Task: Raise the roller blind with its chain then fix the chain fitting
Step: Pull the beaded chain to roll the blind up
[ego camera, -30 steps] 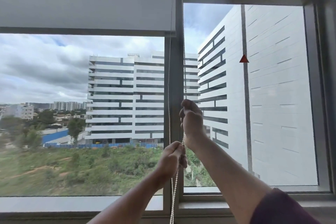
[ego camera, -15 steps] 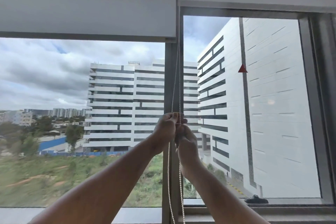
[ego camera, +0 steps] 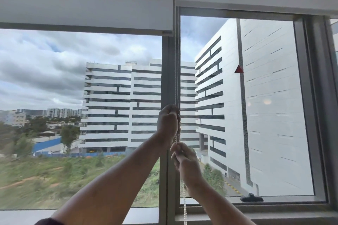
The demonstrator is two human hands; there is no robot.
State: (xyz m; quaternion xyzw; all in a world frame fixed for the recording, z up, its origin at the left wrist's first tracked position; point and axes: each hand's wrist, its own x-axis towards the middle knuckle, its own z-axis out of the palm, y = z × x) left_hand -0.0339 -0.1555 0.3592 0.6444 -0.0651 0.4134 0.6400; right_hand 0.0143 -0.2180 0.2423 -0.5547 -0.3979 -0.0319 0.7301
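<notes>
White bead chain gripped by both hands (left hand higher, right hand)

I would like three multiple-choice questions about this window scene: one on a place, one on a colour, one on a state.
1. Which hand holds the chain higher?
A. left hand
B. right hand
C. both level

2. What colour is the triangle sticker on the right pane?
A. blue
B. red
C. yellow

3. How far is the left blind raised?
A. fully down
B. partly raised
C. rolled out of sight

Key:
1 A: the left hand grips the bead chain above the right hand.
2 B: the triangle sticker is red.
3 B: the left blind has its bottom bar across the upper glass.
</notes>
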